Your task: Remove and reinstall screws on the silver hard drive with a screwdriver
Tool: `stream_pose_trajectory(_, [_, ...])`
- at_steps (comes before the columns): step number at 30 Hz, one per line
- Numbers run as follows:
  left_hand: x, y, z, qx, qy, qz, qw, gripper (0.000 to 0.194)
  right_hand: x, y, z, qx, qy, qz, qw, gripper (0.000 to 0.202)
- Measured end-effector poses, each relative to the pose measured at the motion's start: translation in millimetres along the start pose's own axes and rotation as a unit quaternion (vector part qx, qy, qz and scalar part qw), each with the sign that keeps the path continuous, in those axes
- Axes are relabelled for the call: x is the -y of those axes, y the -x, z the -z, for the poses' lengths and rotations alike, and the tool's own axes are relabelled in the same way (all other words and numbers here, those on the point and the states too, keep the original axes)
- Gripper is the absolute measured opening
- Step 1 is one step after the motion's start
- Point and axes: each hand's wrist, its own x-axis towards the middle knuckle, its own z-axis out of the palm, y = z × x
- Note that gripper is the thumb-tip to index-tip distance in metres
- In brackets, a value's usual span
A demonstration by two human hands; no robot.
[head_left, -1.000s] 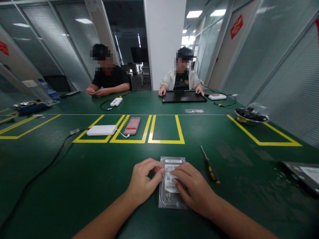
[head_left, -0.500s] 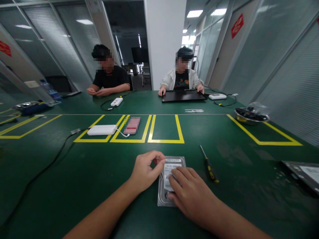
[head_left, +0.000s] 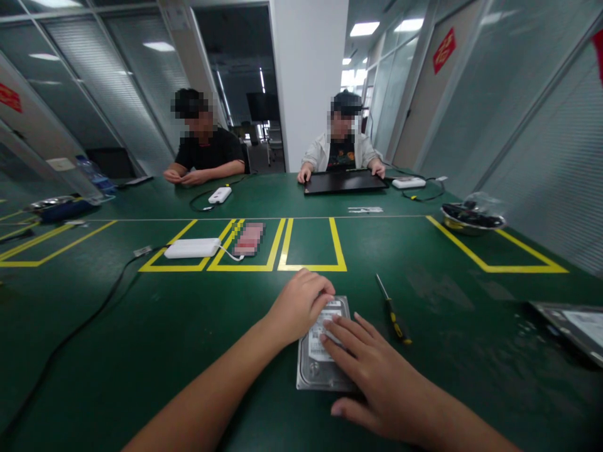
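A silver hard drive (head_left: 311,371) with a white label lies flat on the green table in front of me. My left hand (head_left: 301,304) is over its upper end, with the thumb and bent fingers drawn together; whatever is between the fingertips is hidden. Across the drive's right side, my right hand (head_left: 365,361) rests with fingers stretched over the label and the thumb spread away below the edge. A screwdriver (head_left: 394,314) with a black and yellow handle lies to the right of the drive, touched by neither hand.
Yellow tape frames (head_left: 313,268) mark the table ahead. A white power bank (head_left: 193,248) is cabled to a pink phone (head_left: 248,239). To the right are a metal bowl (head_left: 472,223) and another drive-like device (head_left: 565,329). Two people sit opposite, one holding a black panel (head_left: 346,182).
My left hand has shifted right and farther over the drive's upper end. The fingers of my right hand have spread, its thumb moving off the drive toward me.
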Motion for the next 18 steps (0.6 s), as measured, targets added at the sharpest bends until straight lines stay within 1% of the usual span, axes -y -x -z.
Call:
stream_pose_trajectory(2, [-1.0,-6.2,-2.2,0.031,-0.013,0.007,0.999,0.006,-1.5,2.6,-2.8,-0.002,-0.013,-0.003,1.000,0.074])
stream_pose_trajectory(5, [-0.5,-16.7,-7.6,0.056,-0.024,0.021,0.998,0.006,-2.7,2.7,-7.7,-0.033,-0.038,-0.005,0.999,0.062])
stream_pose_trajectory(9, [4.7,-29.0,-17.8,0.076,-0.034,0.048,0.995,0.008,-3.2,0.6,-10.4,-0.071,-0.054,0.006,0.996,0.057])
stream_pose_trajectory(11, [6.8,-33.0,-22.5,0.084,-0.035,0.060,0.994,0.009,-2.9,-0.2,-10.4,-0.085,-0.058,0.009,0.995,0.051])
stream_pose_trajectory(14, [6.2,-37.1,-27.4,0.096,-0.037,0.072,0.992,0.008,-2.3,-0.9,-9.6,-0.094,-0.067,0.011,0.993,0.041])
stream_pose_trajectory(18, [0.5,-41.1,-30.7,0.103,-0.060,0.086,0.989,0.009,-1.3,-1.3,-7.7,-0.096,-0.072,0.007,0.993,0.037])
